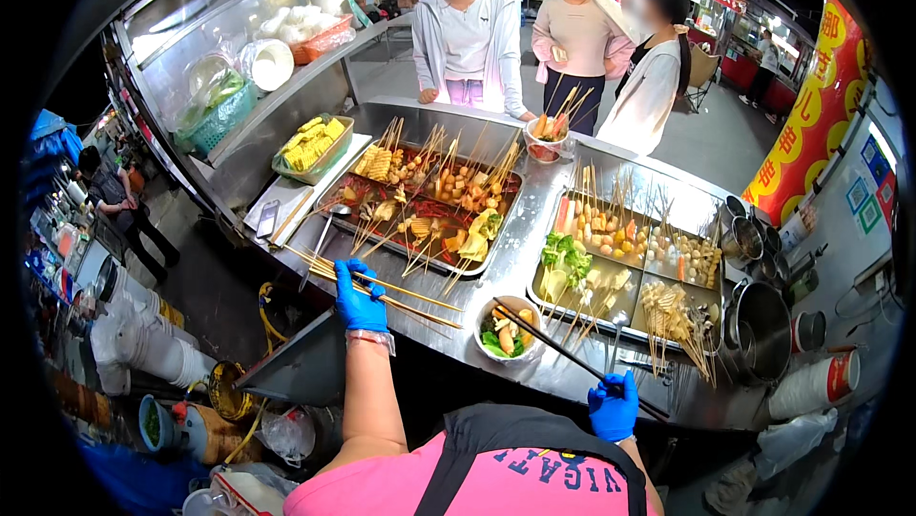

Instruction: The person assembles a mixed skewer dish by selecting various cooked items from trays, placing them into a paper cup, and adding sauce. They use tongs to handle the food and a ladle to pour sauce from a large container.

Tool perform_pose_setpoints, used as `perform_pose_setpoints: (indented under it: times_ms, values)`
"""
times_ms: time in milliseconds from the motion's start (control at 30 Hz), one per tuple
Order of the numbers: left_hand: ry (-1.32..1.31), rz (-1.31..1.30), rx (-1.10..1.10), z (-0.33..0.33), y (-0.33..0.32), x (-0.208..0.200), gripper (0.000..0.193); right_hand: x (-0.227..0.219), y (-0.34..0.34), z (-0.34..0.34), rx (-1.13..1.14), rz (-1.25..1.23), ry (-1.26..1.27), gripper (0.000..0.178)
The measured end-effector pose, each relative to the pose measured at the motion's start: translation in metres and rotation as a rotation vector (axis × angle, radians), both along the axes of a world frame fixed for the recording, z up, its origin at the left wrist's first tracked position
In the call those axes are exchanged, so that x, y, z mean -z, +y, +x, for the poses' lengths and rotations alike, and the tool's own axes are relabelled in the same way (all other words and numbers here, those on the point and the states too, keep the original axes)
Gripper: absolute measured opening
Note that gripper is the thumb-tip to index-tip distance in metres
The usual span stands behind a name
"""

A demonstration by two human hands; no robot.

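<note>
My left hand (361,300), in a blue glove, is closed round a bunch of thin wooden skewers (426,308) near the counter's front edge. My right hand (614,407), also blue-gloved, grips long dark chopsticks (563,348). Their tips reach into a white paper bowl (522,356) holding green leaves and orange and pale food pieces. Beyond my left hand lies a metal tray (507,216) of skewered food in red broth. To the right is a second metal tray (548,241), divided, with skewers in paler broth and leafy greens.
Across the counter stand several people; one touches a filled cup (546,149). A yellow-food container (313,155), a phone (269,217) and a metal spoon (334,212) lie left. Metal pots (759,335) and stacked paper cups (811,387) stand right. White buckets (157,359) are lower left.
</note>
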State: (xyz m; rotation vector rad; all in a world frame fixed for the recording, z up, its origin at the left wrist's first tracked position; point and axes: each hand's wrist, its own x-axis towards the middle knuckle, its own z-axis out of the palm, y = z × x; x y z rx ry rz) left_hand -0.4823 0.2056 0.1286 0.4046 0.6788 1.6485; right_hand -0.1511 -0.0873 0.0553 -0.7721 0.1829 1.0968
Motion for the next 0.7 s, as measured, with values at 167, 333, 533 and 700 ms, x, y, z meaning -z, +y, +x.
perform_pose_setpoints:
  times_ms: [167, 333, 533, 700]
  values:
    - [-0.009, -0.018, -0.029, -0.006, 0.001, 0.006, 0.027, -0.013, 0.001, -0.006, 0.014, -0.002, 0.02, 0.035]
    - [-0.097, -0.039, -0.063, -0.026, 0.001, 0.019, 0.027, -0.021, 0.007, -0.013, 0.001, -0.05, 0.046, 0.035]
    - [-0.112, 0.049, -0.131, -0.069, 0.009, 0.048, 0.028, -0.029, 0.024, -0.026, -0.057, -0.082, 0.0, 0.036]
    - [-0.069, -0.065, -0.231, -0.102, -0.007, 0.039, 0.021, -0.038, 0.039, -0.019, 0.012, 0.004, -0.091, 0.038]
